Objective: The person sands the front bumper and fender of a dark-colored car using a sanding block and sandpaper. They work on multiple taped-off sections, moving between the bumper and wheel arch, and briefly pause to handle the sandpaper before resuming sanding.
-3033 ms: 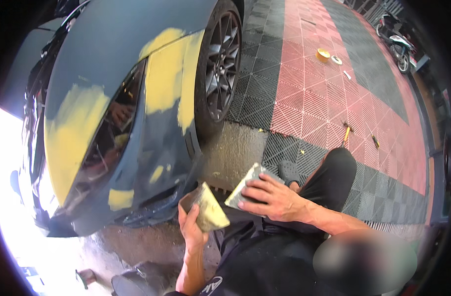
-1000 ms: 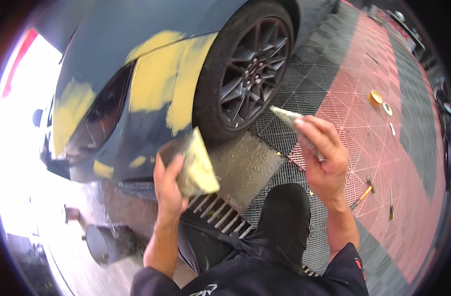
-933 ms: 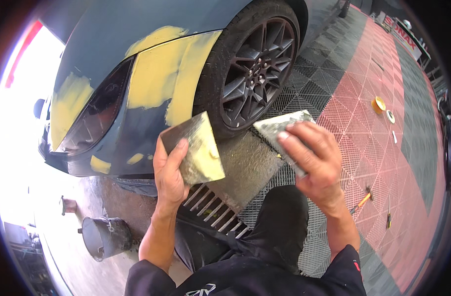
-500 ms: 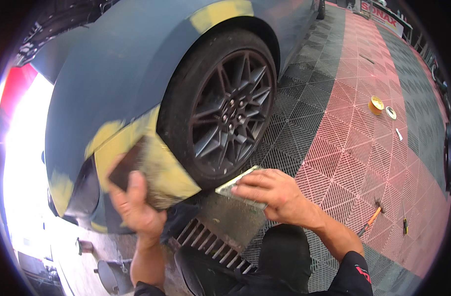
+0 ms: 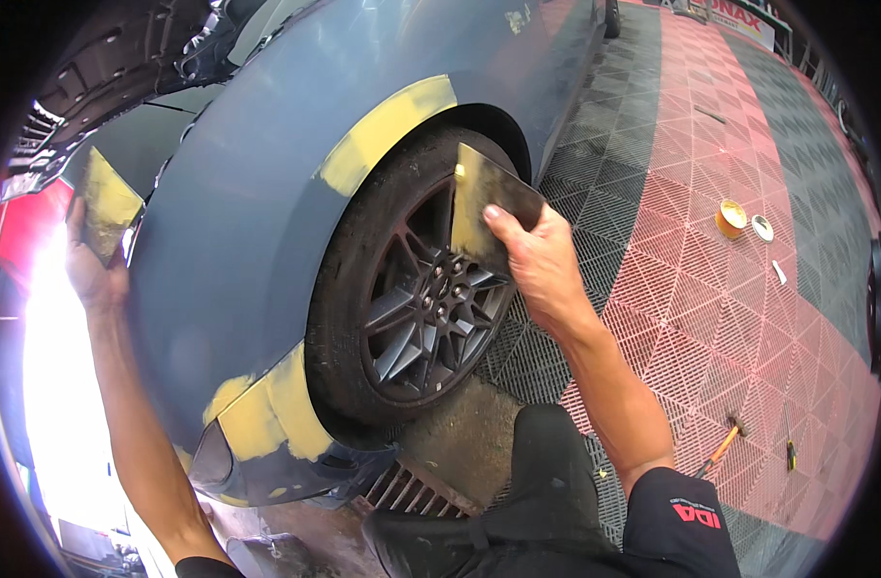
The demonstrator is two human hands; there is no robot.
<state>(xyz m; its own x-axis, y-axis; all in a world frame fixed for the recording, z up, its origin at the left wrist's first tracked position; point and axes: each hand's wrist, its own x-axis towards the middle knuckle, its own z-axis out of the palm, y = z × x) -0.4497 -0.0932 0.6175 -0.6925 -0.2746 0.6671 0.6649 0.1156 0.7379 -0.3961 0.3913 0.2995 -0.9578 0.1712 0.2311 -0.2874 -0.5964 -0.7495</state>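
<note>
My left hand (image 5: 94, 277), raised at the far left beside the car's front, grips a flat filler spreader (image 5: 111, 204) smeared with yellow filler. My right hand (image 5: 544, 265) holds a second, dark filler spreader (image 5: 503, 193) in front of the wheel; yellow filler coats its left side, with a small lump at the edge. Behind them is the grey-blue car fender (image 5: 258, 202). One yellow filler patch (image 5: 388, 130) follows the wheel arch, and another yellow filler patch (image 5: 272, 409) covers the bumper corner by the headlight. Both spreaders appear apart from the car.
The black-rimmed wheel (image 5: 440, 299) stands below the arch. On the red and dark tiled floor (image 5: 691, 328) are an open tub of yellow filler (image 5: 731, 218), its lid (image 5: 763, 228), a hammer (image 5: 722, 449) and a small yellow-black tool (image 5: 792, 456). The hood (image 5: 103, 67) is raised.
Both hands have risen from low by the bumper. The left has moved up to the far left, the right up in front of the wheel. The view has shifted too.
</note>
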